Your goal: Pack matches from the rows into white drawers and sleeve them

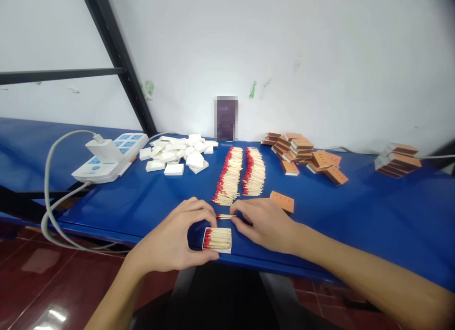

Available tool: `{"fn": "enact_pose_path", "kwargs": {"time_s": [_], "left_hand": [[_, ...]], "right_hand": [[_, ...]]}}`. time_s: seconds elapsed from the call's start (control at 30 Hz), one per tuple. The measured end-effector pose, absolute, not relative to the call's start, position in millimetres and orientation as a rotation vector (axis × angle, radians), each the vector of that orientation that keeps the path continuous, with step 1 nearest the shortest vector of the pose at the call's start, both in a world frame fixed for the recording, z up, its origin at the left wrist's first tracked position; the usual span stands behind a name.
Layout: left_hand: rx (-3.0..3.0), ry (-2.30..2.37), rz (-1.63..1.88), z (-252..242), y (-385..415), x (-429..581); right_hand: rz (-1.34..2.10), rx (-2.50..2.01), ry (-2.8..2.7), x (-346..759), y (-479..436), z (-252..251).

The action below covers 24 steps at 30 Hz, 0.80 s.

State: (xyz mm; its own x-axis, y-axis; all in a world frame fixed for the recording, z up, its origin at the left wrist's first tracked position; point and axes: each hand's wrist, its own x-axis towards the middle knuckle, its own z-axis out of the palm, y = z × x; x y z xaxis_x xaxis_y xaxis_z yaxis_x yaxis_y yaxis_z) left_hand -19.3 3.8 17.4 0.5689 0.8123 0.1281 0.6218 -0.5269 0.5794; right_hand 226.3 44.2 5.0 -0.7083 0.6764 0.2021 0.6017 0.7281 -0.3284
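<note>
My left hand (pixel 176 235) curves around a white matchbox tray (pixel 222 251) at the table's front edge, thumb at its near side and fingers at its far side. Red-tipped matches (pixel 218 237) lie side by side inside the tray, heads to the left. Just beyond it, my right hand (pixel 265 224) pinches a few matches (pixel 223 216) by their plain ends, thumb and forefinger closed. Two long heaps of loose matches, a left heap (pixel 230 173) and a right heap (pixel 255 173), lie farther back. An orange matchbox sleeve or box (pixel 284 202) rests behind my right wrist.
White empty-looking trays (pixel 174 154) are piled at back left, beside a power strip (pixel 110 157) with a looping cable. Orange matchboxes (pixel 302 150) are heaped at back right, with another stack (pixel 400 160) farther right. A blurred dark panel (pixel 226 119) stands against the wall.
</note>
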Motion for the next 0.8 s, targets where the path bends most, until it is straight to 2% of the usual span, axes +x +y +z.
{"fn": "enact_pose_path", "kwargs": {"time_s": [0.8], "left_hand": [[2.292,1.213,0.541,15.7,5.2,-17.8]], "right_hand": [[0.435,-1.031,-2.598,227.0,48.0,3.3]]}}
